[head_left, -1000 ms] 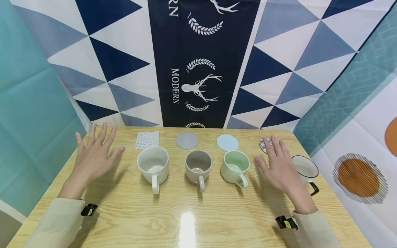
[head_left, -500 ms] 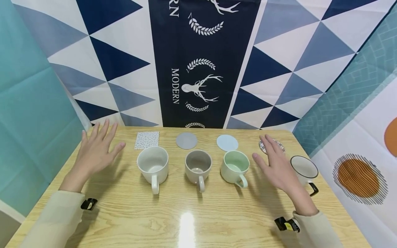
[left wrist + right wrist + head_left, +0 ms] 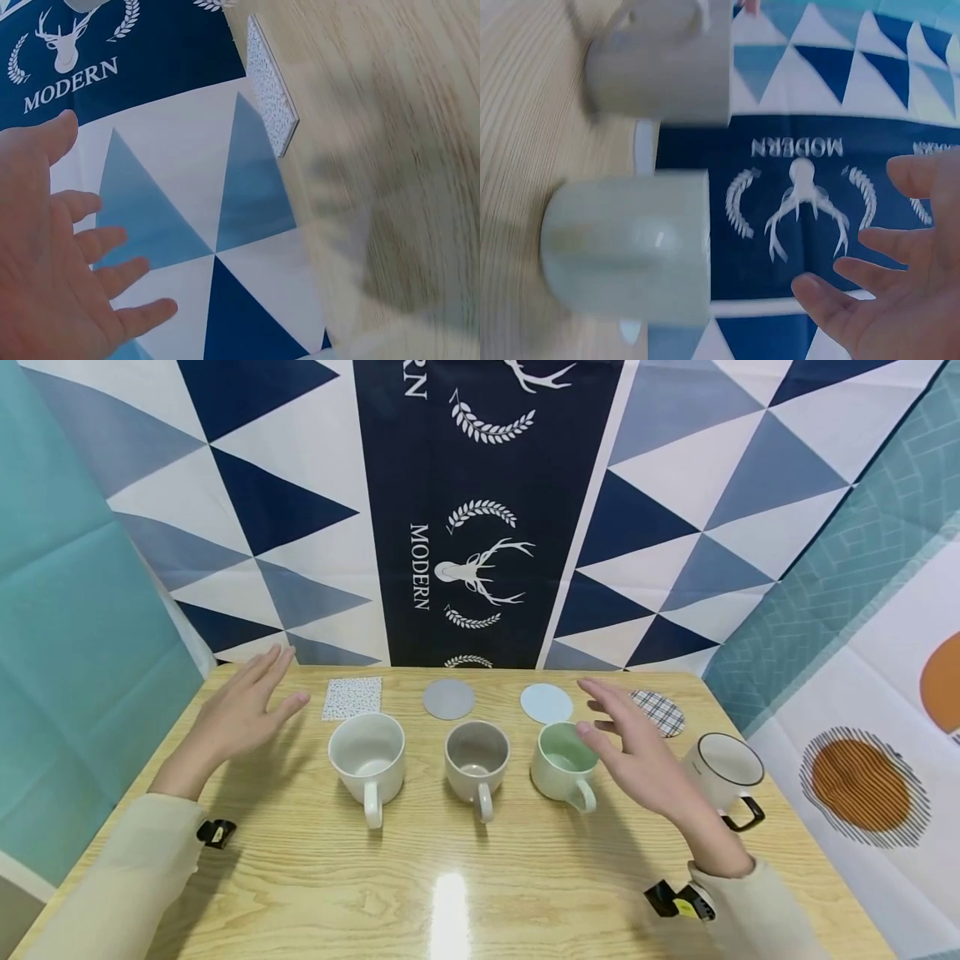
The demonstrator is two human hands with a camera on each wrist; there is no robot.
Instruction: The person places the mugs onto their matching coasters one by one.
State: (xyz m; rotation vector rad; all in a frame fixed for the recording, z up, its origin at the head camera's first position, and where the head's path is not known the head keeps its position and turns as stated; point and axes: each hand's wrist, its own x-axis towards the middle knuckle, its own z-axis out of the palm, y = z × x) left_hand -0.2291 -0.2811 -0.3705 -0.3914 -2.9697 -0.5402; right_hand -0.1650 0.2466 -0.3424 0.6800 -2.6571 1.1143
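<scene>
My right hand (image 3: pixel 637 752) hovers above the right edge of the green mug (image 3: pixel 558 768), fingers spread and holding nothing. In the right wrist view the green mug (image 3: pixel 630 244) stands apart from the fingers. Off to the left, my left hand (image 3: pixel 240 710) hangs in the air beside the white mug (image 3: pixel 369 756), its fingers extended. A grey mug (image 3: pixel 474 768) stands between the white and green ones. Partly behind my right wrist is a white mug with a black rim and handle (image 3: pixel 720 772).
Along the table's back edge lie a speckled square coaster (image 3: pixel 352 698), a round grey coaster (image 3: pixel 448 699), a round pale blue coaster (image 3: pixel 546 702) and a round plaid coaster (image 3: pixel 660 713). Patterned cloth (image 3: pixel 465 468) hangs behind the wooden table (image 3: pixel 337 885).
My right hand has moved left, from over the plaid coaster to the green mug, uncovering that coaster. The left hand has turned slightly, staying in about the same place. The mugs have not moved.
</scene>
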